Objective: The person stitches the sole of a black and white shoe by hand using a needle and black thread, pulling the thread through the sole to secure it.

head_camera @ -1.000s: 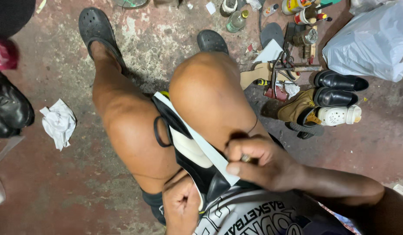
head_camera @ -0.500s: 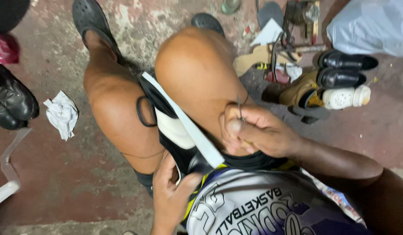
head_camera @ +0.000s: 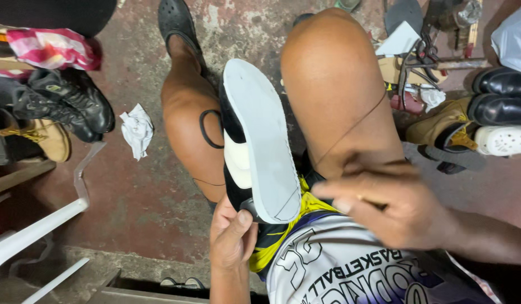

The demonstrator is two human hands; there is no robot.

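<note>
Shoe (head_camera: 255,141) lies sole-up between my knees; my left hand (head_camera: 231,236) has its grip clamped on the heel at 6 o'clock. Right hand (head_camera: 393,205) pinches thread (head_camera: 350,132), fingers together.

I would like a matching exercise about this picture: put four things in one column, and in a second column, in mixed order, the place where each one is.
Things:
1. black shoe with a white flat sole
2. crumpled white cloth
3. pair of shiny black leather shoes
4. black lace-up boots

Places:
A. on the red floor, left of the left leg
B. at the right edge, above a white clog
C. between the knees, heel held by the left hand
D. at the left edge, under a pink striped cloth

Pairs: 1-C, 2-A, 3-B, 4-D
</note>
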